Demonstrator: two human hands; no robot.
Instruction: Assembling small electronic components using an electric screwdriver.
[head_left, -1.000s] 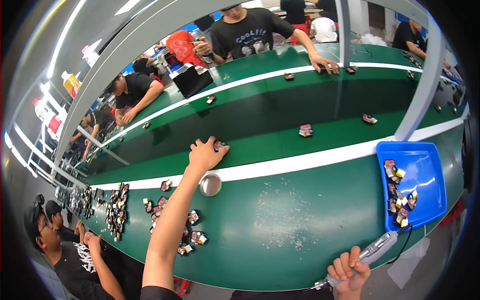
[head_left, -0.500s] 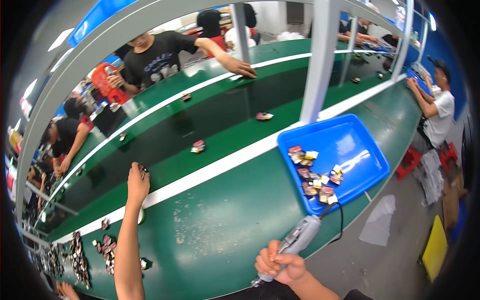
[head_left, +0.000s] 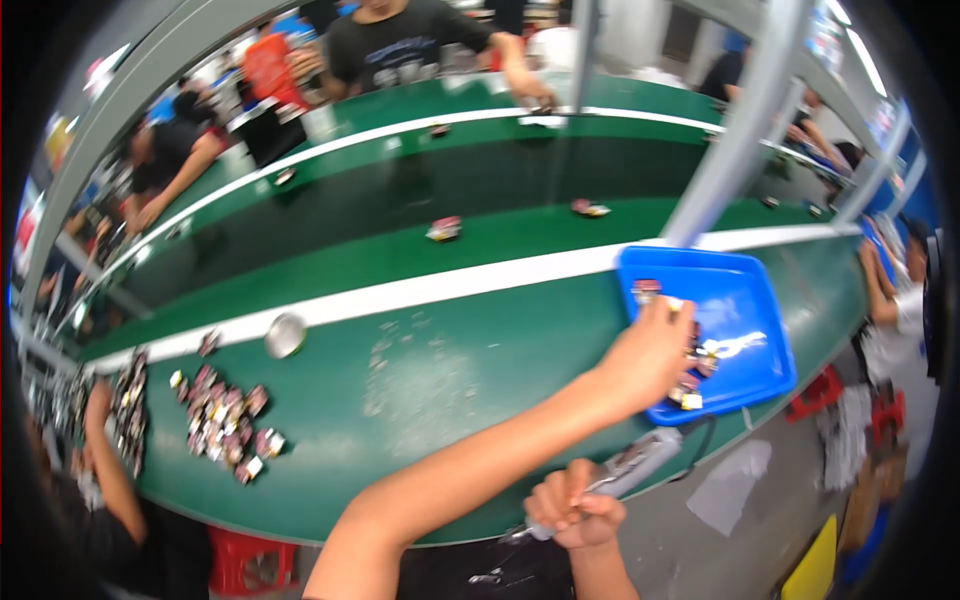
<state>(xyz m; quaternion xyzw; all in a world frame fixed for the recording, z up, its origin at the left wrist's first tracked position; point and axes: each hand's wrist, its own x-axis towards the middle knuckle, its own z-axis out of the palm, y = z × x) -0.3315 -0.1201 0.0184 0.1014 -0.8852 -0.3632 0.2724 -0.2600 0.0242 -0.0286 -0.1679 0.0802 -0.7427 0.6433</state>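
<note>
My left hand (head_left: 652, 352) reaches across to the right into a blue tray (head_left: 762, 300). Its fingers are bent together over small boxy electrical parts, and a yellow-white bit of one shows at the fingertips. Other such parts (head_left: 686, 392) lie beside and below the hand, partly covered by it. In my right hand (head_left: 578, 505), close to the table's near edge, is a grey electric screwdriver (head_left: 640, 460). Its bit end points down left, and a black cord leaves its upper end near the tray.
A heap of small parts (head_left: 225, 420) lies left on the green table, near a round container (head_left: 285, 336). Single parts (head_left: 444, 229) sit on the conveyor (head_left: 370, 215) beyond a white rail. A grey post (head_left: 735, 125) rises behind the tray. Co-workers sit around the line.
My left hand has left the conveyor at the left and swung right into the tray. The dark part it had is no longer seen there. My right hand keeps the screwdriver. The view has shifted.
</note>
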